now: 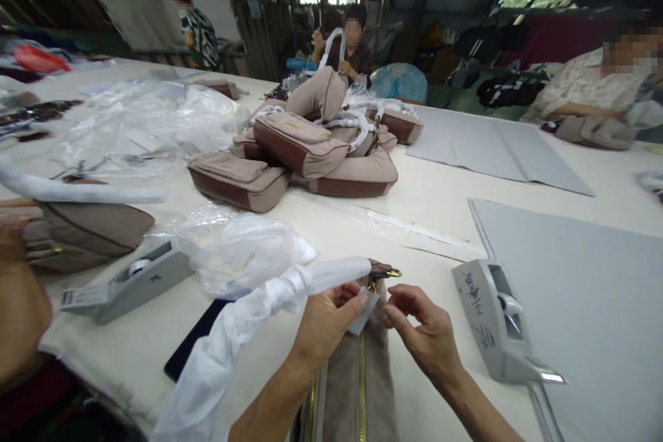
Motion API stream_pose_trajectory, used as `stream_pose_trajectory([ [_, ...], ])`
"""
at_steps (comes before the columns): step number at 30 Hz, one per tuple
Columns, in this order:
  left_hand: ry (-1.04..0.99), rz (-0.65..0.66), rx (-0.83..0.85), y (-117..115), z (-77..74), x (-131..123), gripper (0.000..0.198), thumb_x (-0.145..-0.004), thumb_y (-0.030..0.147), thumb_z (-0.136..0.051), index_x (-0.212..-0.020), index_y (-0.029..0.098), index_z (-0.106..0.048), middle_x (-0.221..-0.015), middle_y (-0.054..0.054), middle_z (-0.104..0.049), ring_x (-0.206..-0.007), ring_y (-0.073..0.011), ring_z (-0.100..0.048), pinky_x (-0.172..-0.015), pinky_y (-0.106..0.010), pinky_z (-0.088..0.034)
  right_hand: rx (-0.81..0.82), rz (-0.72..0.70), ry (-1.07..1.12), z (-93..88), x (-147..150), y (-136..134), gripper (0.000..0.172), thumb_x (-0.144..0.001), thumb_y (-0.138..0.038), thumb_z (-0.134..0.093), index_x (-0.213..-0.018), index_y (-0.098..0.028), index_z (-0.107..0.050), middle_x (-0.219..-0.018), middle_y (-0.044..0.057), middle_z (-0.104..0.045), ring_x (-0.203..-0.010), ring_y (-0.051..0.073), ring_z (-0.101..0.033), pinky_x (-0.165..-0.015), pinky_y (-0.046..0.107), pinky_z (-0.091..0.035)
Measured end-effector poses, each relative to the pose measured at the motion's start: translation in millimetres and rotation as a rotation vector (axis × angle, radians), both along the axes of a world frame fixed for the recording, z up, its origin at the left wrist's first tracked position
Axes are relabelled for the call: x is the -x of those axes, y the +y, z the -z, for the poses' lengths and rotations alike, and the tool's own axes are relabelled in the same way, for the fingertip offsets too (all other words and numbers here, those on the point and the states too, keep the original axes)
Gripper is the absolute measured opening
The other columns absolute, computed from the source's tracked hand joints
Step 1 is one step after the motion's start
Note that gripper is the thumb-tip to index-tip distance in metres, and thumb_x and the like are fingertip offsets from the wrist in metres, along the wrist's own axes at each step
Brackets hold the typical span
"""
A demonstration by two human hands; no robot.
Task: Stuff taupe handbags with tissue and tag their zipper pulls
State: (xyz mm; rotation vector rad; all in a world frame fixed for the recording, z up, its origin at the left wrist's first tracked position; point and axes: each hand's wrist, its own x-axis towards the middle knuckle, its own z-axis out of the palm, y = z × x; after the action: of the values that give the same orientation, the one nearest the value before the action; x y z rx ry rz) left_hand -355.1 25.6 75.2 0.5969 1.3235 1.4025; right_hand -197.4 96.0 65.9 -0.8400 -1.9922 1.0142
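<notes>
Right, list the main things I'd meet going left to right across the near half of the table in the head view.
Left-side tape dispenser → crumpled plastic → left hand → small tag → right hand → right-side tape dispenser.

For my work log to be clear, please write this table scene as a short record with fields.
Left hand: pinches small grey square
Right hand: beside taupe handbag, contact unclear
Zipper: gold-coloured
Handle: wrapped in white
Left side: grey tape dispenser
Right side: second tape dispenser, handwriting on it
Farther back: pile of handbags
</notes>
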Motion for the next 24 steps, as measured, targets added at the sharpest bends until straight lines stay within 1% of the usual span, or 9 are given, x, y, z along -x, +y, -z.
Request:
stream_pose_trajectory([
  [3, 0.026, -0.017, 0.025, 4.0, -1.5, -3.1, 0.025, -0.069, 0.034, -0.072, -0.072, 0.014, -0.058, -0.066, -0.001, -0.062, -0.056, -0.0092, -0.052, -0.055, -0.019, -0.04, 0.23, -0.024, 0.012, -3.3, 8.5, -5.8, 0.016, -0.08, -0.032, -0.064, -0.089, -0.02, -0.059, -0.07, 0.0, -0.064, -0.057, 0.014, -0.06, -0.055, 0.025, -0.051],
  [6, 0.009, -0.03, 0.034, 6.3, -4.2, -6.6, 0.026, -0.069, 0.036, -0.071, -0.072, 0.014, -0.056, -0.065, 0.0, -0.061, -0.055, -0.0096, -0.052, -0.054, -0.02, -0.041, 0.463, -0.009, 0.08, -7.7, 16.3, -3.7, 0.02, -0.081, -0.038, -0.062, -0.077, -0.018, -0.059, -0.062, 0.0, -0.062, -0.054, 0.014, -0.058, -0.053, 0.025, -0.049],
  [9, 0.004, -0.023, 0.019, 4.6, -5.2, -8.8, 0.025, -0.071, 0.036, -0.069, -0.074, 0.014, -0.057, -0.067, -0.001, -0.061, -0.057, -0.01, -0.053, -0.056, -0.02, -0.042, 0.578, 0.024, 0.172, -9.8, 19.3, -0.8, 0.024, -0.08, -0.04, -0.063, -0.073, -0.017, -0.058, -0.061, 0.0, -0.061, -0.052, 0.013, -0.058, -0.053, 0.025, -0.048],
  [11, 0.045, -0.024, 0.032, 2.4, -4.3, -9.8, 0.022, -0.072, 0.034, -0.067, -0.075, 0.014, -0.058, -0.066, 0.0, -0.06, -0.057, -0.0095, -0.052, -0.055, -0.019, -0.04, 0.581, 0.044, 0.184, -8.8, 18.8, 0.8, 0.025, -0.08, -0.041, -0.063, -0.073, -0.017, -0.058, -0.064, 0.0, -0.062, -0.051, 0.013, -0.058, -0.052, 0.025, -0.048],
  [13, 0.102, -0.035, 0.06, 0.6, -3.0, -11.1, 0.02, -0.074, 0.032, -0.065, -0.073, 0.014, -0.059, -0.062, 0.002, -0.058, -0.055, -0.0088, -0.05, -0.052, -0.018, -0.038, 0.5, 0.095, 0.169, -5.5, 17.0, 4.3, 0.024, -0.082, -0.041, -0.061, -0.077, -0.018, -0.058, -0.066, 0.0, -0.063, -0.055, 0.013, -0.059, -0.055, 0.025, -0.05],
  [15, 0.145, -0.058, 0.067, 0.3, -2.2, -12.9, 0.019, -0.076, 0.032, -0.063, -0.071, 0.014, -0.059, -0.06, 0.003, -0.056, -0.054, -0.0089, -0.049, -0.051, -0.018, -0.037, 0.336, 0.139, 0.131, -0.5, 15.3, 11.4, 0.022, -0.081, -0.04, -0.061, -0.085, -0.019, -0.058, -0.076, 0.002, -0.065, -0.068, 0.016, -0.062, -0.066, 0.029, -0.052],
  [17, 0.167, -0.081, 0.04, 2.2, -2.0, -15.0, 0.019, -0.078, 0.033, -0.06, -0.072, 0.014, -0.06, -0.062, 0.002, -0.057, -0.056, -0.0096, -0.05, -0.052, -0.018, -0.039, 0.208, 0.119, 0.084, 5.5, 15.3, 20.9, 0.025, -0.082, -0.04, -0.06, -0.096, -0.02, -0.057, -0.092, 0.005, -0.066, -0.085, 0.019, -0.063, -0.079, 0.034, -0.051],
  [21, 0.186, -0.117, -0.002, 11.7, 0.2, -16.4, 0.022, -0.079, 0.035, -0.06, -0.075, 0.014, -0.061, -0.066, 0.001, -0.06, -0.058, -0.0103, -0.052, -0.056, -0.02, -0.041, 0.214, -0.016, 0.059, 17.4, 24.4, 30.8, 0.035, -0.091, -0.045, -0.041, -0.113, -0.021, -0.055, -0.112, 0.007, -0.064, -0.105, 0.022, -0.059, -0.093, 0.039, -0.046],
  [24, 0.179, -0.111, 0.019, 16.9, 2.2, -13.2, 0.023, -0.077, 0.036, -0.059, -0.074, 0.014, -0.062, -0.064, 0.0, -0.061, -0.055, -0.0107, -0.053, -0.054, -0.021, -0.041, 0.212, -0.002, 0.079, 24.3, 32.7, 18.2, 0.038, -0.093, -0.046, -0.036, -0.113, -0.022, -0.058, -0.115, 0.006, -0.063, -0.11, 0.022, -0.056, -0.096, 0.038, -0.044],
])
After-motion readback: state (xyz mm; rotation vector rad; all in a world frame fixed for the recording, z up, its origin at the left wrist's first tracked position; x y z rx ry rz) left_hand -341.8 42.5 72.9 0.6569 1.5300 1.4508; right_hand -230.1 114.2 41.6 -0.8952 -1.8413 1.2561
